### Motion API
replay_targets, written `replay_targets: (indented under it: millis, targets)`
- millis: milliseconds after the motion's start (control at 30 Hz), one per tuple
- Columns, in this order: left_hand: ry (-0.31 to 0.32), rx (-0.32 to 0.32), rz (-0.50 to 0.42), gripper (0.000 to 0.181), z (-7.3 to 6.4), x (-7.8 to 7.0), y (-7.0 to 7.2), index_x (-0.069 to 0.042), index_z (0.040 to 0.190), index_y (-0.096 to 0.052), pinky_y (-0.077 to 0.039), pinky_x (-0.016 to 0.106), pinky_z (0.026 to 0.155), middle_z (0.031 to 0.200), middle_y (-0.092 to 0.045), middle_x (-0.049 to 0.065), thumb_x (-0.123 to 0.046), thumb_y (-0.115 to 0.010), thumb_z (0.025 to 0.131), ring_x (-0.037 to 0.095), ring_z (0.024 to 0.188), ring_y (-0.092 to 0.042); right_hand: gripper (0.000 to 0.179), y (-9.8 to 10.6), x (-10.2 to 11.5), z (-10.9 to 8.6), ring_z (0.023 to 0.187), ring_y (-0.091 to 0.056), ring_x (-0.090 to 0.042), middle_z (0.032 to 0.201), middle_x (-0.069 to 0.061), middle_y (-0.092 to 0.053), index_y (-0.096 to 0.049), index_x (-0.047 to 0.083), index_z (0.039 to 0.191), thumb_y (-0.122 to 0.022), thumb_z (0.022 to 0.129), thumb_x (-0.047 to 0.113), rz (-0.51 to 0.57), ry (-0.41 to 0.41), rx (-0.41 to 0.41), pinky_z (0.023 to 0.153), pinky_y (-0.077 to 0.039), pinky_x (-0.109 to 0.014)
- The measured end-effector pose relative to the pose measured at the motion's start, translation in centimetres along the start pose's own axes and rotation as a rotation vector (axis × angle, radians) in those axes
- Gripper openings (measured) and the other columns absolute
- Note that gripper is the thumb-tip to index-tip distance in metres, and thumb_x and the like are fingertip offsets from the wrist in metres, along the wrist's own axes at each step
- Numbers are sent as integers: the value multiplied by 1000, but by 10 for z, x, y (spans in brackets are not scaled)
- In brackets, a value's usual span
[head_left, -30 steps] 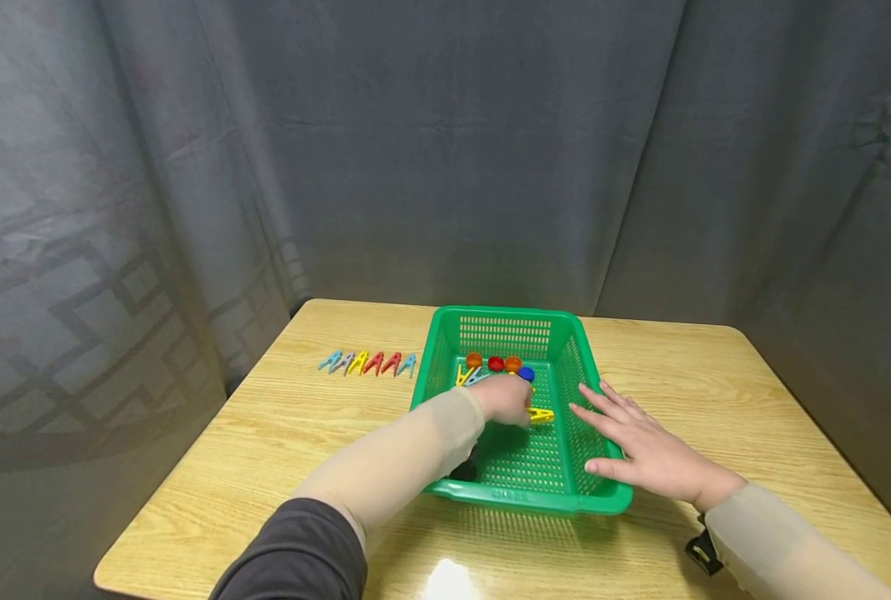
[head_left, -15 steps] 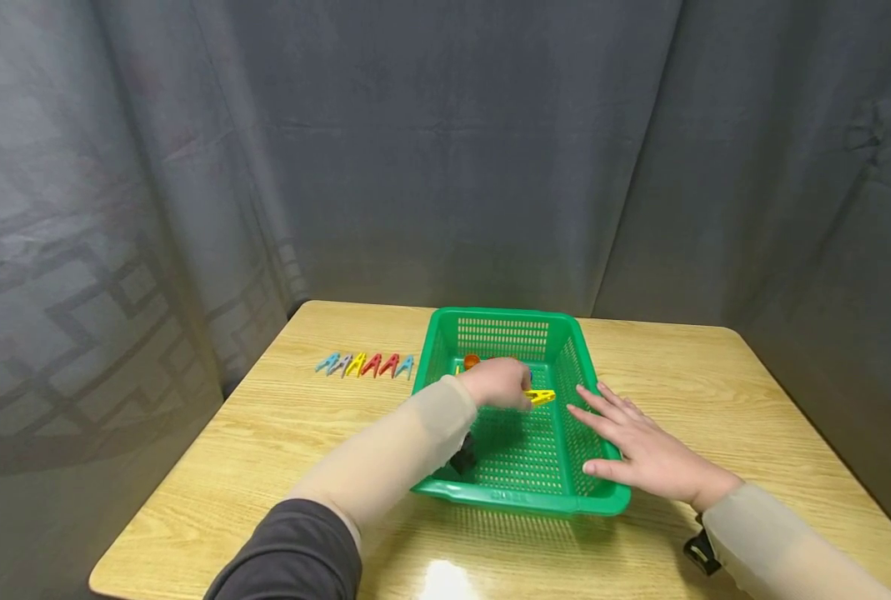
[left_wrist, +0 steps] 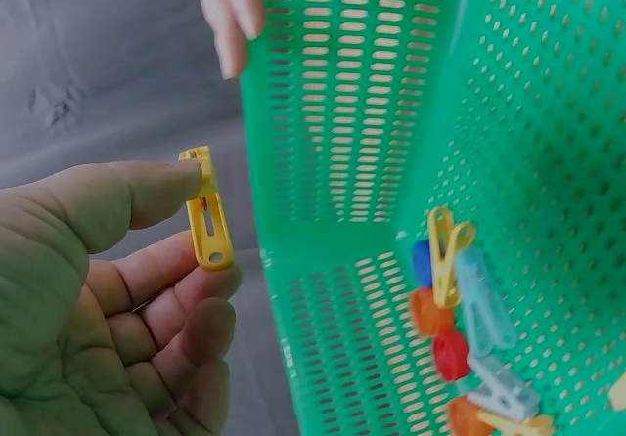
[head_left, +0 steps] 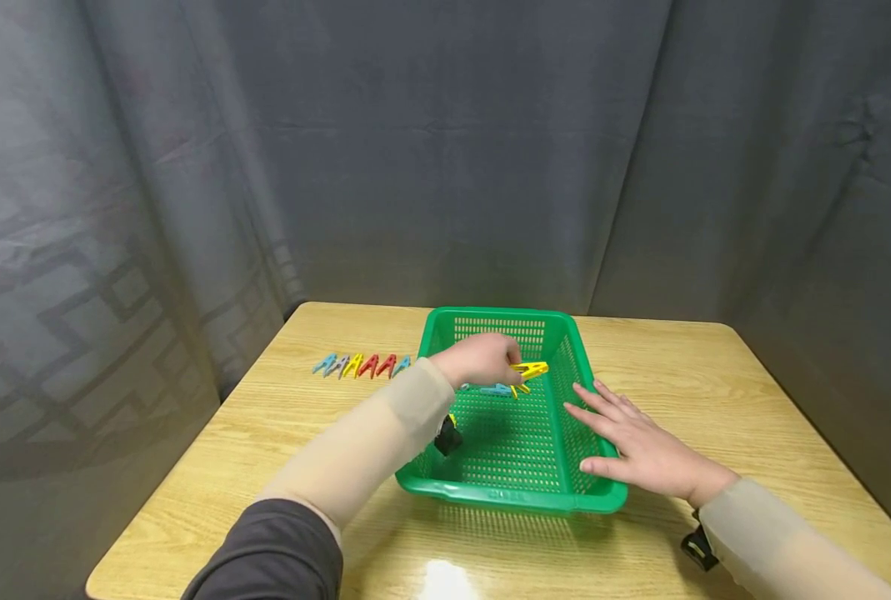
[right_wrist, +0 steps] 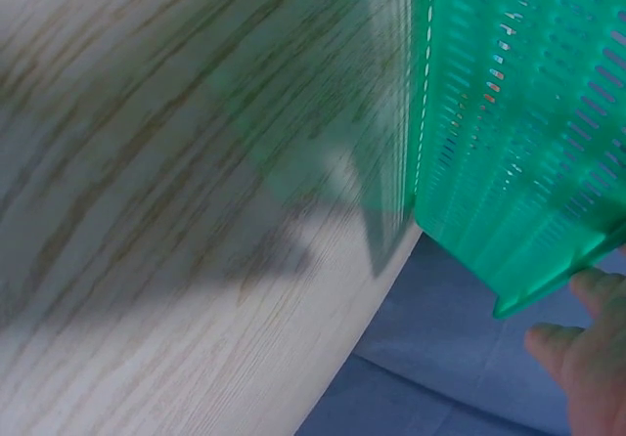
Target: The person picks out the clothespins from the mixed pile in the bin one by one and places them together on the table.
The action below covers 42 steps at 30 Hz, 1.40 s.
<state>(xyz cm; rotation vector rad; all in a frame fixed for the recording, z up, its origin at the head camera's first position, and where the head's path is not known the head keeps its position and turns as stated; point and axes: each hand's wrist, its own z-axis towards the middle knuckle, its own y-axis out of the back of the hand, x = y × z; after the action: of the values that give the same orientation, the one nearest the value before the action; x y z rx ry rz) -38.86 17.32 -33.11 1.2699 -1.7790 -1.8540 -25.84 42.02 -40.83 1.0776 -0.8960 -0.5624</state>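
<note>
While left hand [head_left: 478,360] pinches clothespin [left_wrist: 212,244], caps [left_wrist: 451,355] clear only from left wrist, apparently four.

Green slotted basket [head_left: 513,497], held yellow clip [left_wrist: 207,219], pale grained desk [head_left: 685,400]
From the left, the row of clips [head_left: 368,365] runs light blue, perhaps lilac-grey at this size, yellow, red, red, light blue; the caps [left_wrist: 451,355] show blue, orange and red; the curtain [head_left: 445,167] is dark grey, latticed at left; the forearm covers [head_left: 362,442] are beige, one sleeve [head_left: 272,554] charcoal.
</note>
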Motion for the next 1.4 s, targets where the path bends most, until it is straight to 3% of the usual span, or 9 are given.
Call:
replay_targets:
  millis: [267, 500, 733, 1100, 1300, 1400]
  targets:
    - [-31, -38, -10, 23, -12, 10, 17, -15, 103, -66, -46, 26, 72, 92, -61, -7, -32, -71, 88, 12, 78, -54, 70, 0, 1, 2, 143, -12, -42, 157, -10, -24, -41, 15, 147, -68, 88, 38, 12, -14, 5, 104, -18, -67]
    - [-23, -97, -17, 23, -27, 18, 32, -13, 85, -57, -34, 27, 60, 71, -44, -4, -31, -70, 87, 12, 61, -40, 70, -1, 2, 3, 144, -10, -38, 157, -11, -24, -41, 14, 147, -69, 87, 37, 3, -10, -1, 104, -18, -67]
    - [9, -173, -64, 21, -39, 34, 42, -9, 92, -61, -36, 28, 64, 83, -51, -2, -28, -69, 88, 14, 69, -43, 70, -1, 2, 4, 143, -12, -43, 157, -12, -24, -41, 13, 147, -69, 87, 36, 8, -8, -1, 103, -18, -68]
    - [151, -280, -152, 32, -56, 64, 44, -6, 104, -62, -48, 36, 77, 103, -61, 5, -30, -70, 86, 21, 86, -57, 70, -2, 3, 3, 143, -12, -42, 157, -11, -23, -40, 16, 147, -69, 87, 36, 14, -11, 2, 104, -18, -68]
    - [221, -337, -220, 37, -65, 80, 42, -3, 109, -59, -47, 39, 80, 108, -60, 9, -31, -69, 88, 24, 88, -55, 70, -1, 3, 3, 143, -11, -43, 157, -11, -23, -40, 15, 147, -68, 87, 37, 17, -13, 4, 103, -18, -68]
    - [259, -355, -237, 36, -68, 88, 40, -4, 109, -58, -48, 38, 72, 104, -60, 9, -32, -68, 88, 23, 79, -55, 69, -1, 2, 4, 143, -11, -43, 157, -11, -23, -40, 15, 147, -68, 88, 38, 19, -10, 3, 104, -18, -68]
